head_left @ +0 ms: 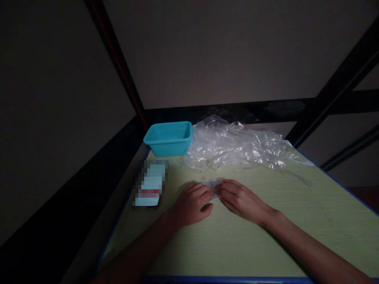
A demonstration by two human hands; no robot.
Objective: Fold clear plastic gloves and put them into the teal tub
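My left hand [192, 203] and my right hand [240, 198] rest on the pale green table [266, 240], fingertips meeting over a small clear plastic piece [212, 183]. Both hands pinch or press that piece flat against the tabletop; most of it is hidden under the fingers. A heap of crumpled clear plastic bags [237, 146] lies just behind the hands. A turquoise plastic tub [169, 138] stands at the table's far left corner.
A phone [150, 184] with a lit, blurred screen lies at the left edge of the table. Dark metal frame bars [334, 86] run behind and to the right. The room is dim, with plain walls behind.
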